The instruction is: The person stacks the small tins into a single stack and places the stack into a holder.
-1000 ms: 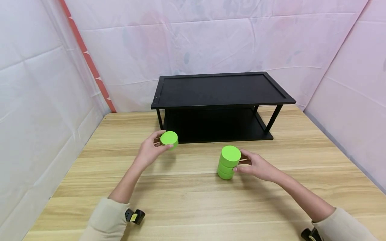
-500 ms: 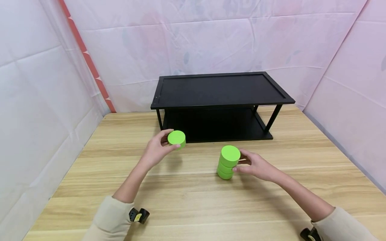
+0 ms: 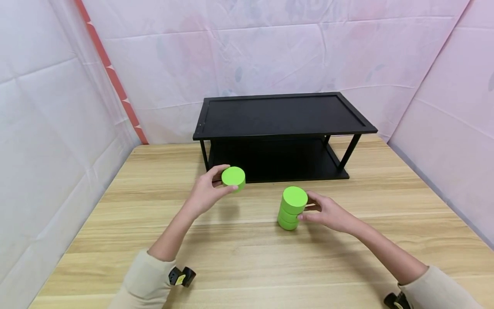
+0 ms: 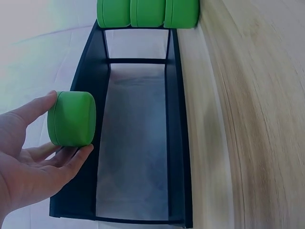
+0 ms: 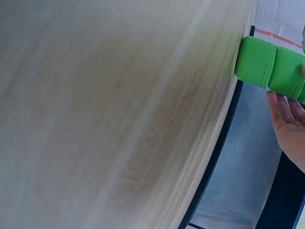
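Left fingers (image 4: 76, 162) pinch green tub (image 4: 71, 119) (inside hidden); right fingers (image 5: 276, 112) grip three-tub stack (image 3: 290, 211).

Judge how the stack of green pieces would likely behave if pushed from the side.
The green stack would probably tip or come apart if pushed near its top: it is three separate pieces, taller than wide. Each piece seems stiff, its visible walls smooth and undented. Toppled, the pieces might roll, being round.

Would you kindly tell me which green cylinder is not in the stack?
The green cylinder in the left hand; the other three form the stack at the right hand.
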`<action>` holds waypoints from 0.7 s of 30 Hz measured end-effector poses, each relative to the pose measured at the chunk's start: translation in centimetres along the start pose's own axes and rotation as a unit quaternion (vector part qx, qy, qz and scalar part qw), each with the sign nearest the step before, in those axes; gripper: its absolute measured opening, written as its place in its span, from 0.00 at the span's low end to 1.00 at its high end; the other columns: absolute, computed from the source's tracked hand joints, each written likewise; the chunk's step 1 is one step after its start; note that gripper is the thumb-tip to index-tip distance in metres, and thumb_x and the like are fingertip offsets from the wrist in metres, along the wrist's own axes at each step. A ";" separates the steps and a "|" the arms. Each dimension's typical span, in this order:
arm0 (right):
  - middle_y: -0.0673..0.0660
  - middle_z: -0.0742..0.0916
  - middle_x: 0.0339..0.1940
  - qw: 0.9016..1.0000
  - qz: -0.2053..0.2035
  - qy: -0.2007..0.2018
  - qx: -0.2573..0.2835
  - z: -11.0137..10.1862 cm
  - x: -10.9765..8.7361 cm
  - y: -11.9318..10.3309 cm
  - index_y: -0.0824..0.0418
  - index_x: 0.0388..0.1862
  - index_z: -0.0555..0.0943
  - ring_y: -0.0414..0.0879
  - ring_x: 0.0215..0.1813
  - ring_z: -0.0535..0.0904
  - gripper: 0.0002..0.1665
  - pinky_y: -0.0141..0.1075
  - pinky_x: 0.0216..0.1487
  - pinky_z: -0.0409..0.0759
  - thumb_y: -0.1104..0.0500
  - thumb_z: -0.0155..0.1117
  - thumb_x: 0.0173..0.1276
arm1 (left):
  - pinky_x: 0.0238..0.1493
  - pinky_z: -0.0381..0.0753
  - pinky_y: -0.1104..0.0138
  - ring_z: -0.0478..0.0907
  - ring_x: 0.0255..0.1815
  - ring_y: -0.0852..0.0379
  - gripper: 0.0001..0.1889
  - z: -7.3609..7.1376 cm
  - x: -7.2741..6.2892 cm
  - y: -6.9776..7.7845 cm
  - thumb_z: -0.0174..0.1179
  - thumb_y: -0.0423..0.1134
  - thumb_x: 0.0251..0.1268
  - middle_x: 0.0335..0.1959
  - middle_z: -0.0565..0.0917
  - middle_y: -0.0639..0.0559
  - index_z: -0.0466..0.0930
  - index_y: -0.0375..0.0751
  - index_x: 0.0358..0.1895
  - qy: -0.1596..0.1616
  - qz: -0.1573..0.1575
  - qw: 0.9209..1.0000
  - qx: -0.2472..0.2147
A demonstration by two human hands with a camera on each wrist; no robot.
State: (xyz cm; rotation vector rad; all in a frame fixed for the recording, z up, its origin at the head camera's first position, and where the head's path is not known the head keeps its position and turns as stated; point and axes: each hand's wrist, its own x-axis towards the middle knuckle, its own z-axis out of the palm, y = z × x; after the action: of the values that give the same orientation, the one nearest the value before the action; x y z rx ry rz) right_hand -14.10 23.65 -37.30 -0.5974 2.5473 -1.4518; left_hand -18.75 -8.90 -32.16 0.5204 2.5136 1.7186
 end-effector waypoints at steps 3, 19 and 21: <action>0.64 0.75 0.55 1.000 0.001 0.000 -0.002 0.0 0.0 -0.1 0.69 0.61 0.66 0.58 0.53 0.75 0.35 0.47 0.52 0.74 0.60 0.68 0.57 | 0.53 0.74 0.61 0.74 0.52 0.48 0.31 0.2 -0.1 0.2 0.69 0.35 0.51 0.53 0.75 0.40 0.68 0.36 0.60 -0.003 0.003 1.000 0.000; 0.64 0.75 0.54 1.000 0.004 -0.002 -0.003 0.1 -0.2 -0.2 0.69 0.61 0.66 0.58 0.52 0.75 0.35 0.47 0.52 0.75 0.61 0.68 0.58 | 0.54 0.73 0.60 0.74 0.52 0.50 0.31 0.9 -0.2 1.0 0.69 0.36 0.51 0.52 0.75 0.42 0.69 0.38 0.60 -0.011 0.005 1.000 -0.003; 0.64 0.75 0.54 1.000 0.002 -0.002 -0.004 0.0 -0.1 -0.2 0.69 0.61 0.66 0.57 0.52 0.75 0.35 0.46 0.52 0.75 0.61 0.68 0.58 | 0.54 0.73 0.60 0.74 0.52 0.50 0.31 1.0 -0.2 1.0 0.69 0.36 0.51 0.51 0.76 0.43 0.70 0.38 0.60 -0.011 0.006 1.000 -0.001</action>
State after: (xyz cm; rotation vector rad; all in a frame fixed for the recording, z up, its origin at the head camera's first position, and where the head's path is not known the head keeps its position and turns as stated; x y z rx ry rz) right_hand -13.90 23.58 -37.12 -0.5964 2.5512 -1.4392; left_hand -18.10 -7.69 -31.63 0.5524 2.4996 1.7090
